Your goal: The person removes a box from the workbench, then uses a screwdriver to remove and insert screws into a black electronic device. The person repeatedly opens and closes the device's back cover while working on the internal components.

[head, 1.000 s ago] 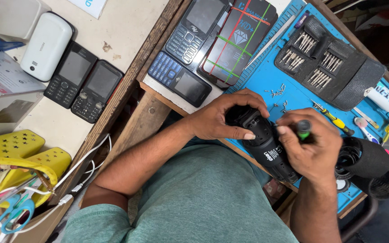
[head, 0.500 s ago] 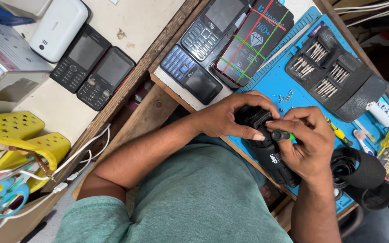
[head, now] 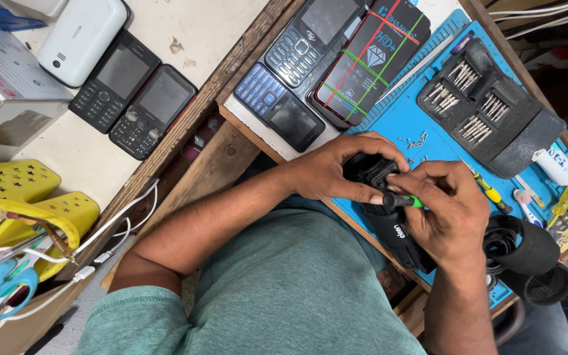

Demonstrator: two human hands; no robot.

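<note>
Gripping black phone (head: 389, 217), left hand (head: 336, 172) curled; right hand (head: 448, 210) pinching green-tipped screwdriver (head: 402, 200).

Hands (head: 389, 190) on black phone (head: 389, 223)

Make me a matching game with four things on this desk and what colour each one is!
Things:
1. work mat
2. scissors handles
3. star-patterned holder
4. phone lying face down

Colours:
A. white
B. yellow
C. bright blue
D. light blue

Pairs: 1-C, 2-D, 3-B, 4-A

Bonus: the left hand steadies a black phone on the mat, while the right hand holds a green-handled screwdriver to it.
</note>
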